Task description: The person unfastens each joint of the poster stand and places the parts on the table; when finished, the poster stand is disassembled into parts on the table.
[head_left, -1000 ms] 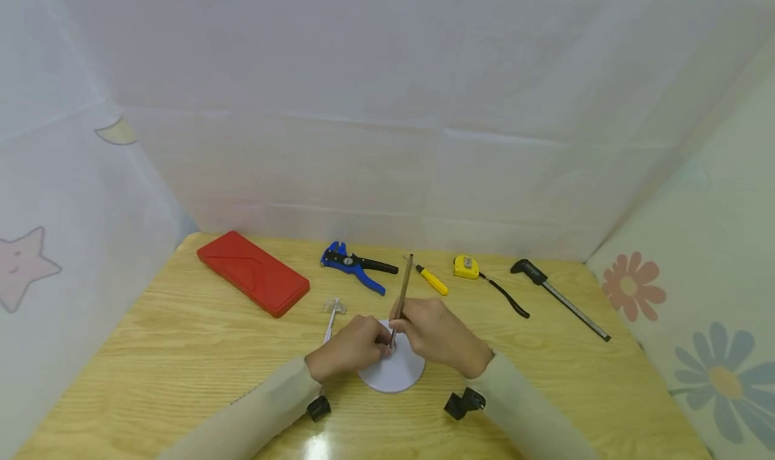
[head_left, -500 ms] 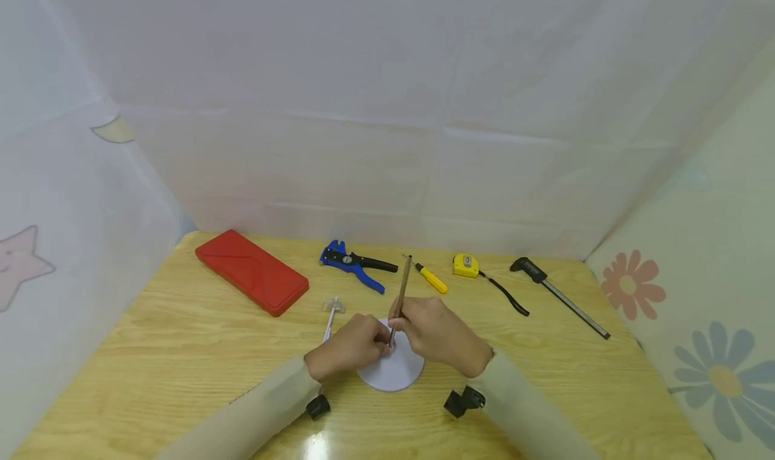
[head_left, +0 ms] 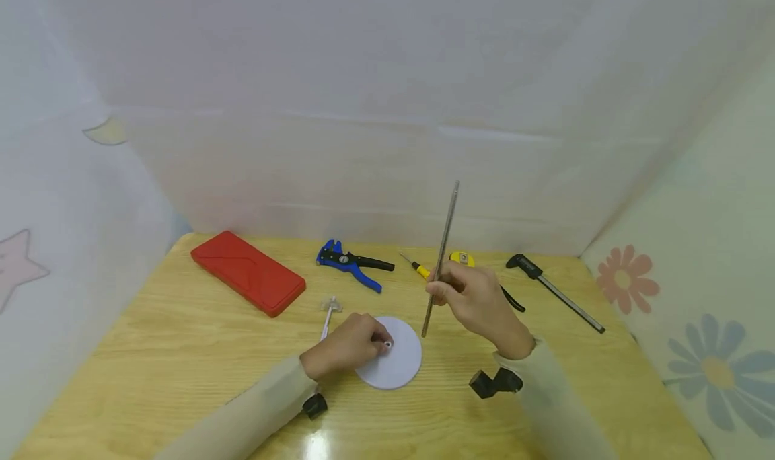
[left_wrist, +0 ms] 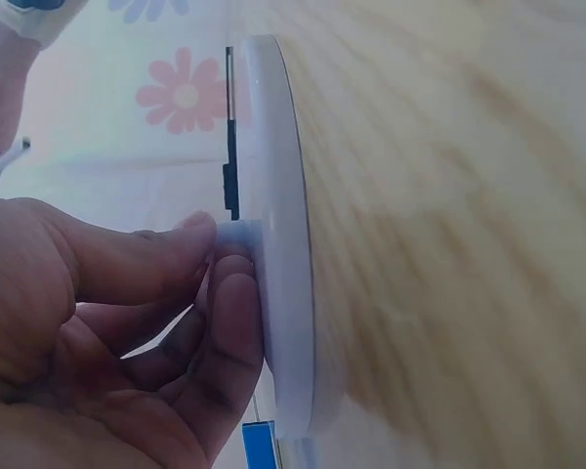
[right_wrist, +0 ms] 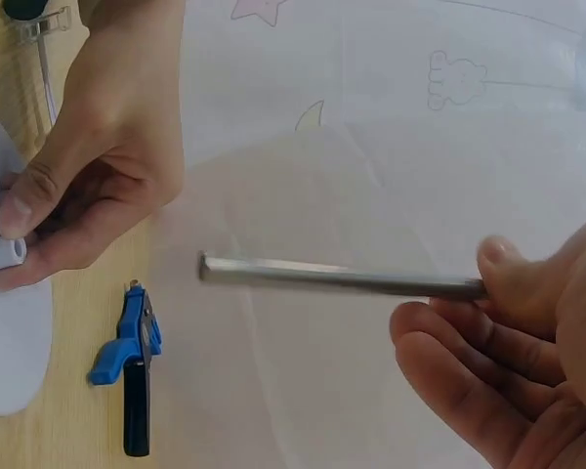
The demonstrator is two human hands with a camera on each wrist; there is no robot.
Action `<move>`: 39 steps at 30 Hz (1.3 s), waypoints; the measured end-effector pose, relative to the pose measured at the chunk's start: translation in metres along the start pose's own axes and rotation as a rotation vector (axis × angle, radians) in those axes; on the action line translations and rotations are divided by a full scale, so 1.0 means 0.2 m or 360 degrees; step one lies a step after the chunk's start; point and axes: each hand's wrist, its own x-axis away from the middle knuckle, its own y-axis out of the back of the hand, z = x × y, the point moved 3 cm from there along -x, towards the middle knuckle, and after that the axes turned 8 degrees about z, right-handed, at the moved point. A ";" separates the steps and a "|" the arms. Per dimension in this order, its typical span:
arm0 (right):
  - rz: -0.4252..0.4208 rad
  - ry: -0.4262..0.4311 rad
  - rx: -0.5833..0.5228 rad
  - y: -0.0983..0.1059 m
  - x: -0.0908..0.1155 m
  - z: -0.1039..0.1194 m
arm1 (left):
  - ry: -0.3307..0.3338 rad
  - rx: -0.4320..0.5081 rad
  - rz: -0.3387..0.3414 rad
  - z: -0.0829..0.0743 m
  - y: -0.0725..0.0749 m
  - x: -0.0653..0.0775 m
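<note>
A white round disc lies flat on the table, with a short hollow white tube standing up from its middle. My left hand pinches that tube between thumb and fingers, as the left wrist view also shows. Up and to the right of the disc, my right hand pinches a slim metal rod near its middle. The rod leans slightly, its lower end apart from the disc and the tube. Behind my left hand lies a thin white stick with a clear plastic piece at its end, partly hidden.
Along the back lie a red case, blue and black wire strippers, a yellow-handled screwdriver, a yellow tape measure and a caliper. My right hand partly covers the screwdriver and the tape's black strap. White cloth walls surround the table.
The right hand has lifted the rod up and to the right, away from the white tube, uncovering the tube's open top. The left hand has kept its pinch at the disc's middle.
</note>
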 end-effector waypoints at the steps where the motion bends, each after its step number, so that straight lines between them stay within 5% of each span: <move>1: -0.0011 -0.0026 -0.0006 0.00 0.00 -0.01 | 0.0002 0.0002 0.0000 0.00 0.00 0.00; 6: -0.0121 -0.0105 -0.0139 0.04 0.04 -0.06 | 0.0021 0.0004 0.0014 -0.02 -0.01 -0.01; 14: -0.0069 -0.0253 -0.0447 0.04 0.08 -0.14 | 0.0050 0.0038 0.0037 -0.03 -0.02 0.02; 28: 0.0001 -0.0521 -0.0516 -0.04 0.19 -0.32 | 0.0025 -0.0050 -0.0026 -0.04 -0.01 0.01; 39: 0.0277 -0.0837 -0.0503 -0.18 0.26 -0.46 | 0.0024 -0.0053 -0.0055 -0.04 -0.02 0.01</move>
